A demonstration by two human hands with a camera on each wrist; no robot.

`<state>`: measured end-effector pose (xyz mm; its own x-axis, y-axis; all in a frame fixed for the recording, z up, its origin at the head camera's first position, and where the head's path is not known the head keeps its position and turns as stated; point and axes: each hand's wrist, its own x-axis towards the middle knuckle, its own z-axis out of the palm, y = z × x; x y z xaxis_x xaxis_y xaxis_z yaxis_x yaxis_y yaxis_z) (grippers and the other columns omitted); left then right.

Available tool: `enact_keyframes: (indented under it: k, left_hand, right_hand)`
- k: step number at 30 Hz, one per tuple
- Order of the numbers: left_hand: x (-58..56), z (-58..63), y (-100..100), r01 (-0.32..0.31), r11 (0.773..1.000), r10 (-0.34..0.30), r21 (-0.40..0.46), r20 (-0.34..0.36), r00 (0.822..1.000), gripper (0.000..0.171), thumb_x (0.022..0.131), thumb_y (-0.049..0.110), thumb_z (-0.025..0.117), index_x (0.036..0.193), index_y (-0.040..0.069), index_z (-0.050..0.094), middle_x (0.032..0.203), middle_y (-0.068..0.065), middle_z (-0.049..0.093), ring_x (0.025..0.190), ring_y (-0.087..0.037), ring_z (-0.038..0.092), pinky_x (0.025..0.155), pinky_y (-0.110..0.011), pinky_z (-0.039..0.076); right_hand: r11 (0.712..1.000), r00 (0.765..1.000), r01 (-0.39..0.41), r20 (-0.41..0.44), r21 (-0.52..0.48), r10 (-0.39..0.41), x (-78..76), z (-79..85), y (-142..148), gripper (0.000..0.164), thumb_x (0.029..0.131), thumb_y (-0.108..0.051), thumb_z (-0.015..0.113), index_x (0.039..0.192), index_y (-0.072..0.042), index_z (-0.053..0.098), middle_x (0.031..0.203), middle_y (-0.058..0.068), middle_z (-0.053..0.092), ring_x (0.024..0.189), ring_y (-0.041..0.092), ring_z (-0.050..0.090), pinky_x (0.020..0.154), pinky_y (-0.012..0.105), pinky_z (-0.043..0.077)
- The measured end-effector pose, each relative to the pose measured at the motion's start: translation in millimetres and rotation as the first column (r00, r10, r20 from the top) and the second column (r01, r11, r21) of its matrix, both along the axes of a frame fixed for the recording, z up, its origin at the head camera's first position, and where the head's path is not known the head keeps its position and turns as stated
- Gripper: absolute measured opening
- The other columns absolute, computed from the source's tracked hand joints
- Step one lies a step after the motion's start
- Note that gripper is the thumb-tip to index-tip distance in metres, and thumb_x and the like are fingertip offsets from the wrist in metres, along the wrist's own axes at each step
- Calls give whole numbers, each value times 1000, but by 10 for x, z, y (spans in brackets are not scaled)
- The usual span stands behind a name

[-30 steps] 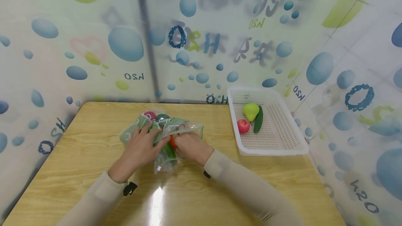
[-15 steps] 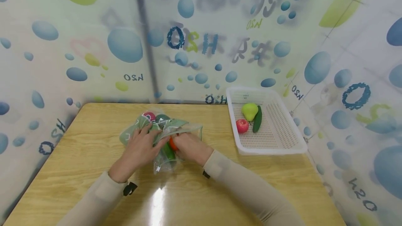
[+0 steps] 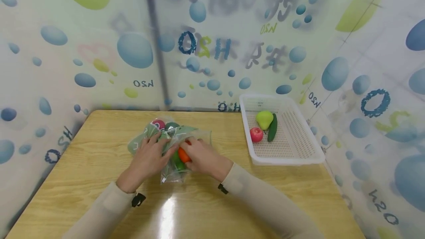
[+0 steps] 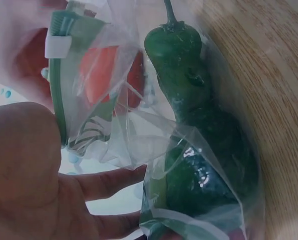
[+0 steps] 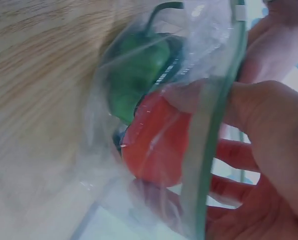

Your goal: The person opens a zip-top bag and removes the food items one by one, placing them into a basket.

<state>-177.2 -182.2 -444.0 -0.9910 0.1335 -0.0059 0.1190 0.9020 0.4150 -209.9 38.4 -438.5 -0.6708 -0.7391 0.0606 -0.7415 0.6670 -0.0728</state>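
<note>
A clear zip bag (image 3: pixel 172 177) with a green printed edge lies on the table, with several vegetables in it. Inside are a dark green pepper (image 4: pixel 186 70) with a stem, a red-orange rounded vegetable (image 5: pixel 156 145), and a pink-red item (image 3: pixel 158 124) near the far end. My left hand (image 3: pixel 149 156) rests on the bag, fingers spread and thumb near its zip edge. My right hand (image 3: pixel 204 158) reaches past the green zip edge and grips the red-orange vegetable between thumb and fingers. Bag film blurs its exact kind.
A white perforated basket (image 3: pixel 305 159) stands at the table's right side. It holds a green pear (image 3: pixel 264 120), a red apple (image 3: pixel 256 135) and a cucumber (image 3: pixel 272 127). A patterned curtain (image 3: pixel 199 73) rises behind the wooden table (image 3: pixel 89 150).
My right hand has shifted slightly outward at the bag's mouth, and more of the red-orange vegetable shows. My left hand stays nearly in place; the basket has not moved.
</note>
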Motion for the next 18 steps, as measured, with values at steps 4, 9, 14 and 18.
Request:
enact_keyframes:
  k: [4,9,14,18]
  left_hand:
    - [-28,-23,-16,0,1000,0,-5,-8,1000,73,121,61,52,161,2,67,180,-40,42,158,-73,42,123,-94,36]
    - [-16,20,0,5,1000,-6,-17,-1,1000,70,121,58,54,161,1,67,179,-41,43,157,-74,43,124,-93,37]
    - [-4,32,3,12,1000,-12,-25,3,1000,70,122,58,53,161,1,66,179,-41,42,158,-75,42,124,-93,36]
    - [-4,28,-4,13,1000,-12,-24,12,1000,69,122,57,53,162,2,66,180,-41,40,159,-74,41,124,-94,36]
  right_hand:
    - [999,1000,-4,16,-42,4,75,103,65,72,103,-32,93,167,-16,63,158,14,67,121,30,79,109,39,69]
    - [992,997,-3,71,-125,12,163,231,169,68,102,-28,94,163,-16,66,156,13,68,121,30,76,109,39,69]
    - [979,996,-34,72,-200,49,221,320,285,64,100,-21,94,159,-14,68,155,12,68,124,28,75,113,39,67]
    - [971,996,-55,61,-231,70,249,394,384,64,99,-17,95,157,-14,68,151,12,70,123,27,75,113,40,67]
